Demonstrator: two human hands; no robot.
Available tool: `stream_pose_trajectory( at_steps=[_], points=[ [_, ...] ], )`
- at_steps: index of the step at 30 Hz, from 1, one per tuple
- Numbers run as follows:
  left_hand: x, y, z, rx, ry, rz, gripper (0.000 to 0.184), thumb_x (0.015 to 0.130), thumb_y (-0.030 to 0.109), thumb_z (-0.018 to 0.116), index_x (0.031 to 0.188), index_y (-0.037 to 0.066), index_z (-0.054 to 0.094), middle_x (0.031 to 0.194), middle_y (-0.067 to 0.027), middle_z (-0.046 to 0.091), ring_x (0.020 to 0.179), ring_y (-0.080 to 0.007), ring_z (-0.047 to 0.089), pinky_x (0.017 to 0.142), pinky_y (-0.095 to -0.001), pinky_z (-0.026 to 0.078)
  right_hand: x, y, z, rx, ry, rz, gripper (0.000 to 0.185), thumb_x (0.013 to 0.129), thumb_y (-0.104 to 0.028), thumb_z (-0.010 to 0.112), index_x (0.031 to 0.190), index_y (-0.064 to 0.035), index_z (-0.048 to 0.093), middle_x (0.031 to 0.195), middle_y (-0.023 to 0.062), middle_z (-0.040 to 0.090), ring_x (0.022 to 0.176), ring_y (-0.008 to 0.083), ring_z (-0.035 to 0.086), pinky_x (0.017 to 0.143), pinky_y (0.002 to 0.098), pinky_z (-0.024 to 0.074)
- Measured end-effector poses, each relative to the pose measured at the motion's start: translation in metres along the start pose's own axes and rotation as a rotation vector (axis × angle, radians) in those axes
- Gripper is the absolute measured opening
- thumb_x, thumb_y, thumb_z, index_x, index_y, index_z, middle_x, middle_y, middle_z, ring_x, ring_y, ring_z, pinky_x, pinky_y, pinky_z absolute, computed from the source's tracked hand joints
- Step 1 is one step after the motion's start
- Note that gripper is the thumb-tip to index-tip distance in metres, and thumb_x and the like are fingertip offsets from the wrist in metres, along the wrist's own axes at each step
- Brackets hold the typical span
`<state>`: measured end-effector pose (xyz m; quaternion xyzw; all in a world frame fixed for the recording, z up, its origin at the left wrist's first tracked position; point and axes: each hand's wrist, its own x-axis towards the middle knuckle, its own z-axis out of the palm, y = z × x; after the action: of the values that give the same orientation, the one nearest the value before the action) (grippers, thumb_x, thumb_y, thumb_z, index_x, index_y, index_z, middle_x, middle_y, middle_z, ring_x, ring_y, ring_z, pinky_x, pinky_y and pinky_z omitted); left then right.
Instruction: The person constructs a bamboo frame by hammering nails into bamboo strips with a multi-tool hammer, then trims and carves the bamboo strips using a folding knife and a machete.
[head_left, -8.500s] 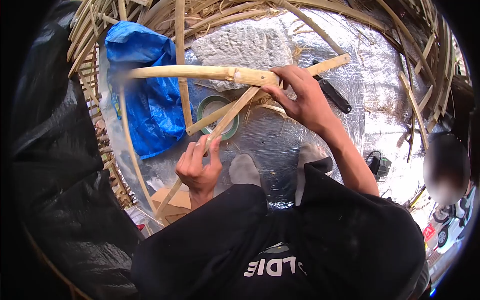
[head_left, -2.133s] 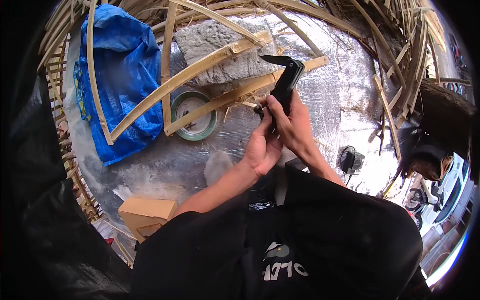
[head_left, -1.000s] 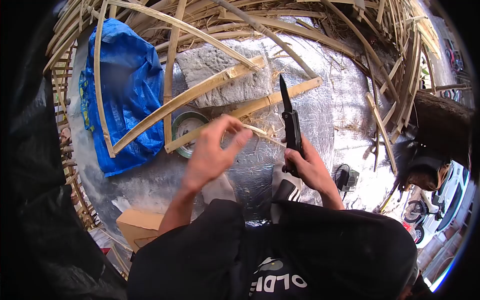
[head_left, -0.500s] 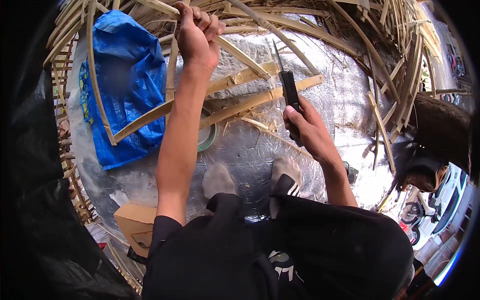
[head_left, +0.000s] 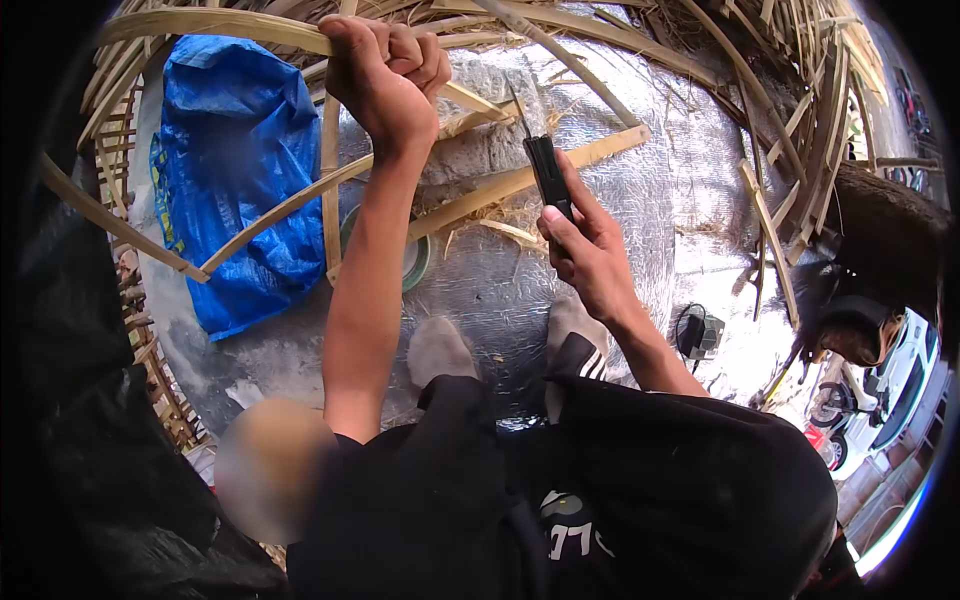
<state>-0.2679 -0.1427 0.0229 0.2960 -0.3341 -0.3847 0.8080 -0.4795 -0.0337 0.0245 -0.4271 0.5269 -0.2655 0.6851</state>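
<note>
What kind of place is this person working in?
Probably an informal bamboo or wood workshop: long strips are heaped around the silvery floor covering, the right hand holds a knife, and a white car shows beyond.

Black knife in right hand

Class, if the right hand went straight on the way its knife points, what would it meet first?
Probably the end of the bamboo strip over the pale stone: the blade of the knife in the right hand already overlaps it in view. Depth is unclear, so it might pass above.
</note>
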Motion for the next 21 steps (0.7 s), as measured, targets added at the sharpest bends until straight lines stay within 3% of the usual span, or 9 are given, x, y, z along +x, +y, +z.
stream_pose_trajectory(
  at_steps=[3, 7, 8, 11, 14, 17, 19, 20, 21],
  points=[
    [-0.004, -0.001, -0.005, -0.053, -0.067, 0.021, 0.062, 0.105, 0.061, 0.035, 0.067, 0.014, 0.021, 0.054, 0.0033, 0.017, 0.043, -0.0087, 0.015, 0.041, -0.0287, 0.017, -0.003, 0.001, 0.004, 0.132, 0.005, 0.001, 0.061, 0.101, -0.019, 0.057, 0.158, -0.0158, 0.035, 0.078, -0.0049, 0.046, 0.059, 0.0034, 0.037, 0.05, 0.0207, 0.0307],
    [-0.01, -0.001, -0.003, -0.068, -0.063, 0.068, 0.058, 0.105, 0.061, 0.032, 0.072, 0.014, 0.025, 0.054, 0.0029, 0.016, 0.043, -0.0084, 0.014, 0.042, -0.0295, 0.015, 0.001, 0.005, 0.004, 0.152, 0.015, 0.081, 0.04, 0.106, -0.03, 0.051, 0.138, -0.0072, 0.053, 0.079, -0.0035, 0.05, 0.055, 0.0027, 0.038, 0.047, 0.0201, 0.0292],
    [-0.014, 0.0, -0.002, 0.014, -0.033, 0.029, 0.061, 0.1, 0.07, 0.029, 0.072, 0.016, 0.022, 0.056, 0.004, 0.014, 0.048, -0.0106, 0.009, 0.045, -0.0306, 0.012, 0.003, 0.005, 0.002, 0.173, 0.013, 0.113, 0.038, 0.107, -0.035, 0.049, 0.13, -0.005, 0.057, 0.078, -0.003, 0.05, 0.053, 0.0027, 0.038, 0.046, 0.0199, 0.029],
    [-0.015, -0.001, -0.002, -0.025, -0.033, 0.013, 0.063, 0.099, 0.073, 0.028, 0.073, 0.016, 0.022, 0.056, 0.0038, 0.014, 0.049, -0.0108, 0.009, 0.045, -0.0307, 0.012, -0.002, -0.007, -0.001, 0.12, 0.029, 0.103, 0.042, 0.108, -0.041, 0.045, 0.123, -0.004, 0.059, 0.078, -0.0024, 0.051, 0.053, 0.0027, 0.039, 0.046, 0.0193, 0.0297],
    [-0.018, -0.001, 0.0, 0.026, 0.025, 0.012, 0.064, 0.098, 0.075, 0.026, 0.073, 0.016, 0.022, 0.056, 0.0035, 0.014, 0.049, -0.011, 0.009, 0.045, -0.0311, 0.012, -0.017, -0.036, 0.004, 0.129, 0.111, -0.2, 0.042, 0.108, -0.04, 0.045, 0.126, -0.0034, 0.057, 0.08, -0.0025, 0.052, 0.053, 0.0011, 0.036, 0.047, 0.0173, 0.0266],
    [-0.017, 0.0, -0.002, -0.005, 0.02, -0.001, 0.063, 0.098, 0.074, 0.026, 0.073, 0.016, 0.022, 0.056, 0.0031, 0.014, 0.049, -0.0111, 0.009, 0.045, -0.0315, 0.013, -0.012, -0.038, 0.008, 0.045, 0.18, -0.387, 0.043, 0.109, -0.039, 0.042, 0.123, -0.0015, 0.058, 0.078, -0.0023, 0.052, 0.054, 0.0018, 0.038, 0.049, 0.019, 0.0289],
    [-0.017, -0.001, -0.001, -0.004, 0.003, 0.017, 0.063, 0.099, 0.074, 0.026, 0.073, 0.016, 0.023, 0.056, 0.0031, 0.014, 0.049, -0.0109, 0.008, 0.045, -0.0315, 0.013, 0.011, -0.01, 0.0, -0.256, 0.125, -0.148, 0.047, 0.109, -0.044, 0.039, 0.122, -0.0032, 0.058, 0.079, -0.002, 0.05, 0.055, 0.0029, 0.037, 0.048, 0.0188, 0.0296],
    [-0.019, -0.003, -0.001, 0.008, 0.009, 0.029, 0.063, 0.099, 0.073, 0.026, 0.073, 0.016, 0.023, 0.056, 0.0031, 0.014, 0.049, -0.0108, 0.008, 0.045, -0.0313, 0.013, 0.023, 0.004, -0.009, -0.142, -0.022, 0.099, 0.046, 0.109, -0.045, 0.04, 0.118, -0.0041, 0.06, 0.076, -0.0034, 0.049, 0.056, 0.0032, 0.036, 0.048, 0.0195, 0.0297],
    [-0.02, -0.004, 0.0, 0.02, 0.01, 0.036, 0.063, 0.1, 0.073, 0.026, 0.073, 0.016, 0.023, 0.056, 0.0031, 0.014, 0.049, -0.0106, 0.008, 0.045, -0.0311, 0.014, 0.027, 0.008, 0.002, -0.511, 0.155, -0.191, 0.047, 0.108, -0.045, 0.04, 0.114, -0.0028, 0.06, 0.077, -0.0021, 0.051, 0.055, 0.0065, 0.039, 0.049, 0.0239, 0.0322]
  ],
)
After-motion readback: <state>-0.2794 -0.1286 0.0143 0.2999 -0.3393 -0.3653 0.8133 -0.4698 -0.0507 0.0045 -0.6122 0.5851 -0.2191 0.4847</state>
